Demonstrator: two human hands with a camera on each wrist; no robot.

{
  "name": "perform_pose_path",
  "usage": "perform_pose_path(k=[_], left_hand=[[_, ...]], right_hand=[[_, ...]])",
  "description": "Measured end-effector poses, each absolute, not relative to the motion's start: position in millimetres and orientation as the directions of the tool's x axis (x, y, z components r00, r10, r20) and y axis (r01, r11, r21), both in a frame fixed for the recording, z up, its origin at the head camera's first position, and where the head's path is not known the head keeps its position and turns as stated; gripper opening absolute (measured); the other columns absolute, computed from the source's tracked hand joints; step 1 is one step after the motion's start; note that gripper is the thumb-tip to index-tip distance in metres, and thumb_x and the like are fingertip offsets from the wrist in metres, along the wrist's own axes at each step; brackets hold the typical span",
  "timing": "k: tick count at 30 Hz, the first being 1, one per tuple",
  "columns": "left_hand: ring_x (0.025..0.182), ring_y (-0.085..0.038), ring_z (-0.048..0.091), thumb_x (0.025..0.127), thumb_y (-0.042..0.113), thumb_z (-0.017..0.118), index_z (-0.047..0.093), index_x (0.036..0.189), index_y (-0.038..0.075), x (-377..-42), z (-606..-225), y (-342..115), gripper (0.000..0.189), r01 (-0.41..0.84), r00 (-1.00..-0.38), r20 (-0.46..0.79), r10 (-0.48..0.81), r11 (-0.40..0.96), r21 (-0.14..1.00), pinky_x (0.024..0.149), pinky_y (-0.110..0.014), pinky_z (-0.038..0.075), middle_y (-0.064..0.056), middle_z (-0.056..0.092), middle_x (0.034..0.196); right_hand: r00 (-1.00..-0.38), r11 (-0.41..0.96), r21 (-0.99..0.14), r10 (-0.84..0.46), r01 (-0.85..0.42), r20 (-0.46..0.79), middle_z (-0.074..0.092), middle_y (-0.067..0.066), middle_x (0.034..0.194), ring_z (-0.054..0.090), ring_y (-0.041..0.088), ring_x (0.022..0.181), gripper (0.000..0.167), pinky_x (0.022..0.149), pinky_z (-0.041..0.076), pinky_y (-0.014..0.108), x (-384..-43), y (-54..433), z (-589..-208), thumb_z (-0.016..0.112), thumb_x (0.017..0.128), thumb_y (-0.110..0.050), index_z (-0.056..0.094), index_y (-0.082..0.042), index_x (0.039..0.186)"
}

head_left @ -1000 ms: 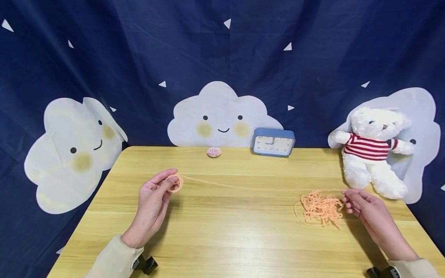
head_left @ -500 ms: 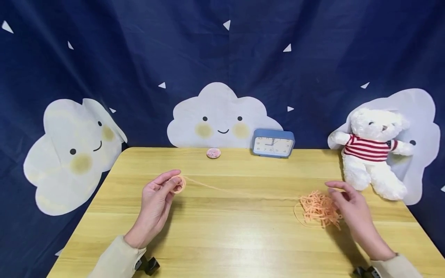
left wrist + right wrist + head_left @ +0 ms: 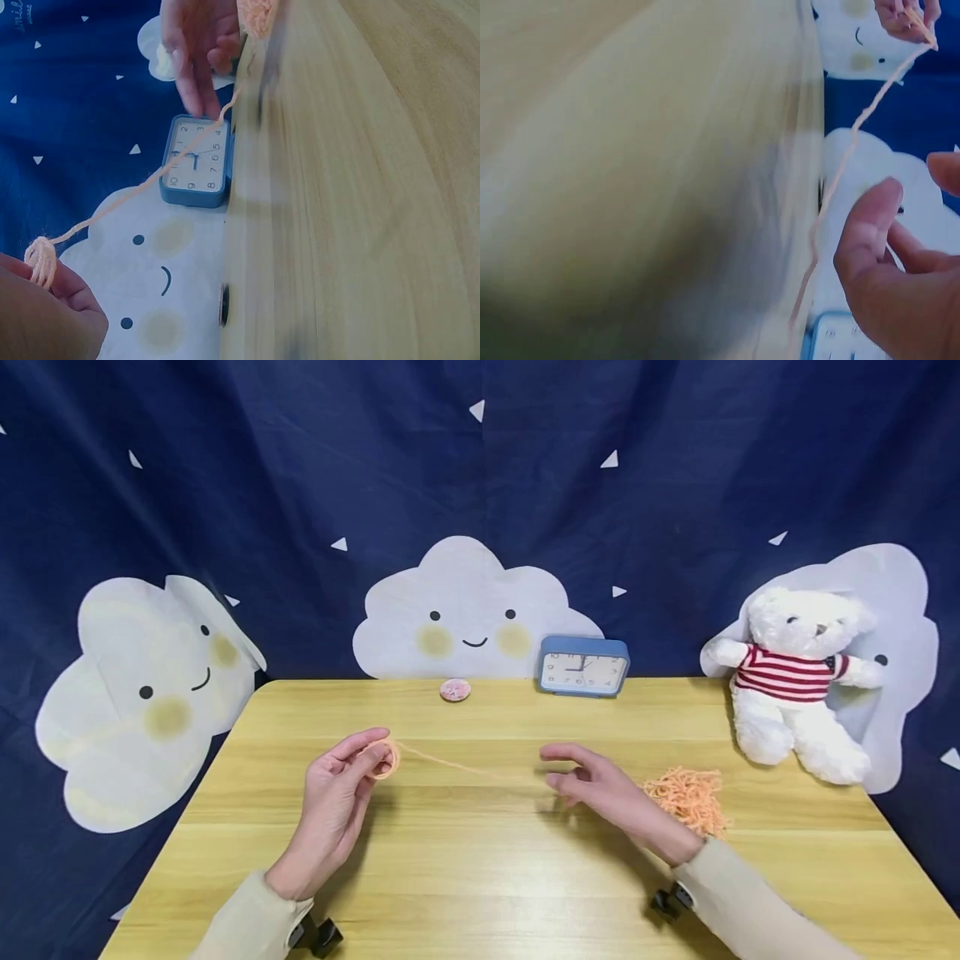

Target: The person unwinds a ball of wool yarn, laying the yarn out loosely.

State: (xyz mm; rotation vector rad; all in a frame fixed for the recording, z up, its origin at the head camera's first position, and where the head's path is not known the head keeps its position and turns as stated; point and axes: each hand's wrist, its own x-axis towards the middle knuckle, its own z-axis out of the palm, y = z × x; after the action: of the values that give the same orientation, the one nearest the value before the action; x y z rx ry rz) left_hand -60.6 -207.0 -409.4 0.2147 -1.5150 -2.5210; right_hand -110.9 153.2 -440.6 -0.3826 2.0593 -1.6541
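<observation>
My left hand [image 3: 330, 810] pinches a small coil of peach yarn [image 3: 42, 261] between thumb and fingers, above the left part of the table. From the coil a single yarn strand [image 3: 450, 763] runs off to the right. My right hand [image 3: 603, 789] is over the middle of the table, thumb and forefinger spread apart. In the right wrist view the strand passes beside the right hand's fingers, and nothing is between them. A loose, tangled yarn pile [image 3: 693, 797] lies on the table at the right, partly covered by the right forearm.
A blue clock [image 3: 583, 667] and a small pink round object [image 3: 455, 690] are at the back edge of the wooden table [image 3: 480, 877]. At the back right sits a white teddy bear [image 3: 795, 681] in a striped shirt. A dark blue curtain [image 3: 300, 568] hangs behind.
My right hand has let go of the strand at the right and swept left, past the yarn pile toward the left hand. The left hand keeps the coil and has barely moved.
</observation>
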Motion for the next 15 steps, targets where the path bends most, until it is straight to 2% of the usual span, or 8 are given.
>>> perform_pose_path(k=[4,6,8,11,15], left_hand=[[0.085,-0.015,0.072,0.101,-0.011,0.071,0.078,0.115,-0.008,-62,-410,-206,0.016,0.073,-0.971,-0.043,-0.235,-0.462,0.884,0.080,-0.023,0.063,-0.010,0.078,0.098],[0.085,-0.015,0.071,0.101,-0.010,0.072,0.078,0.115,-0.008,-63,-410,-205,0.016,0.066,-0.973,-0.046,-0.228,-0.460,0.885,0.080,-0.023,0.062,-0.010,0.078,0.098],[0.085,-0.015,0.071,0.101,-0.010,0.072,0.078,0.115,-0.008,-64,-410,-205,0.016,0.059,-0.974,-0.049,-0.223,-0.456,0.888,0.079,-0.023,0.062,-0.010,0.078,0.098],[0.084,-0.015,0.070,0.101,-0.010,0.072,0.078,0.115,-0.007,-64,-410,-204,0.015,0.056,-0.974,-0.050,-0.220,-0.454,0.889,0.078,-0.022,0.062,-0.009,0.078,0.097],[0.084,-0.015,0.071,0.101,-0.011,0.071,0.078,0.114,-0.007,-64,-410,-204,0.016,0.061,-0.973,-0.050,-0.225,-0.459,0.886,0.079,-0.023,0.062,-0.010,0.078,0.095]], right_hand=[[-0.757,0.210,-0.973,-0.619,0.093,-0.206,0.054,0.024,0.156,0.067,0.035,0.107,0.062,0.092,0.061,0.041,-120,133,-443,0.070,0.108,-0.021,0.046,0.003,0.160],[-0.703,0.203,-0.973,-0.675,0.112,-0.222,0.058,0.025,0.152,0.066,0.032,0.103,0.063,0.087,0.061,0.035,-125,127,-443,0.070,0.108,-0.020,0.044,0.005,0.160],[-0.665,0.206,-0.971,-0.709,0.122,-0.235,0.064,0.026,0.140,0.065,0.029,0.096,0.059,0.082,0.059,0.030,-128,124,-442,0.070,0.108,-0.019,0.048,0.007,0.156],[-0.645,0.210,-0.972,-0.730,0.102,-0.225,0.068,0.028,0.118,0.063,0.026,0.091,0.046,0.076,0.057,0.027,-130,124,-438,0.068,0.109,-0.018,0.058,0.009,0.145],[-0.670,0.224,-0.972,-0.712,0.065,-0.209,0.068,0.023,0.099,0.062,0.019,0.084,0.036,0.072,0.055,0.025,-129,133,-433,0.068,0.109,-0.019,0.066,0.011,0.129]])
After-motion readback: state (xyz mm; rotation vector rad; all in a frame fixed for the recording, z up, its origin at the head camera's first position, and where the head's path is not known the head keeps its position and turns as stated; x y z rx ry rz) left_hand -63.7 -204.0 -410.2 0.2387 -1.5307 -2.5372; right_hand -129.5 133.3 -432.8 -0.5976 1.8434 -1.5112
